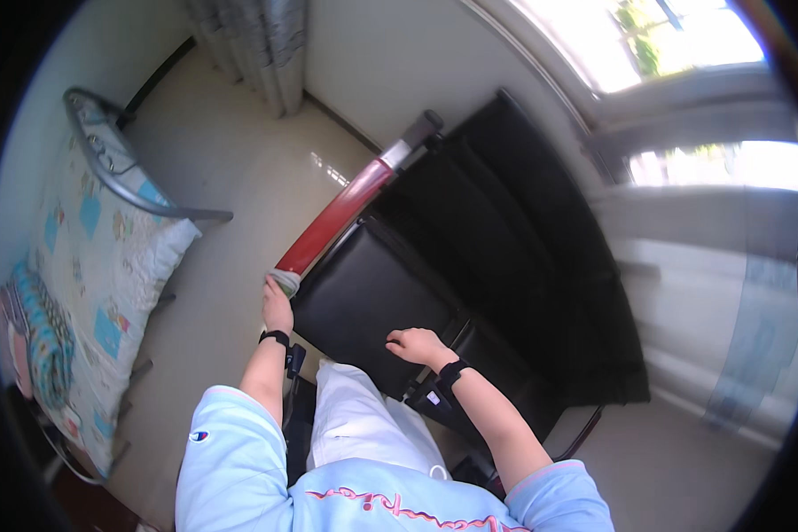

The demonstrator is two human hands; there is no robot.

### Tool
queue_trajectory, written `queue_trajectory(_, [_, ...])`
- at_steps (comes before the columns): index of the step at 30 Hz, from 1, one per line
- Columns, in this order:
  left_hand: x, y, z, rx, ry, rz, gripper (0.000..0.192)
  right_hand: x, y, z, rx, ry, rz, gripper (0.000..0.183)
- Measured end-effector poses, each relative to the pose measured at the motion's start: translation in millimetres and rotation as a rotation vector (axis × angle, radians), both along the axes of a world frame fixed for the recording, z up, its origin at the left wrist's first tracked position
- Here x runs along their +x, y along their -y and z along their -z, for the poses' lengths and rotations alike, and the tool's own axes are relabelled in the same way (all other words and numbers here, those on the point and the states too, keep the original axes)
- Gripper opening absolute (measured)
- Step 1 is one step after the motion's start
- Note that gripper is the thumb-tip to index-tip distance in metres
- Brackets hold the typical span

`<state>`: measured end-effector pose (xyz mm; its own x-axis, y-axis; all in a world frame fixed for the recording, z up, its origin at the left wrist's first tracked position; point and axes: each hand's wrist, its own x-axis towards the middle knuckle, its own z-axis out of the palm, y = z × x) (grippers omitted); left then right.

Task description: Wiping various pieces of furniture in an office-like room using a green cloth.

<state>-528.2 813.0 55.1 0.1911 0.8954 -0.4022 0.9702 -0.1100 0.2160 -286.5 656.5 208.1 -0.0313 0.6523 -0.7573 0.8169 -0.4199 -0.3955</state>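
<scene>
My left hand (277, 307) presses a pale cloth (285, 280) against the near end of a red armrest (332, 216) with a silvery band and dark cap at its far end. The armrest runs along the left side of a chair with a black padded seat (372, 299) and a long black backrest (505, 246). Over the seat's near right part, my right hand (417, 347) has its fingers curled, and nothing shows in it. Whether it touches the seat I cannot tell. Both wrists wear black bands.
A bed with a patterned sheet (100, 266) and curved metal rail (126, 193) stands at the left, a rolled blanket (43, 332) on it. A grey curtain (259, 53) hangs at the top. Windows (691, 40) and blurred light fabric (691, 286) are at the right.
</scene>
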Motion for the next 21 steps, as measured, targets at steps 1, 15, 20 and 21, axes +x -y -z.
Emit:
queue_trajectory(1, [-4,1,0,-0.082,0.058,-0.003,0.05,7,18,2,-0.02,0.047,0.109,0.03])
queue_trajectory(15, [-118,83,-46,-0.542,0.004,0.365,0.041,30,233,-16,0.15,0.174,0.725,0.031])
queue_trajectory(20, [-115,117,-67,-0.396,-0.044,0.364,0.043,20,358,-35,0.265,0.269,0.92,0.03])
queue_trajectory(21, [-109,128,-72,-0.413,-0.004,0.32,0.045,13,388,-41,0.275,0.272,0.989,0.03])
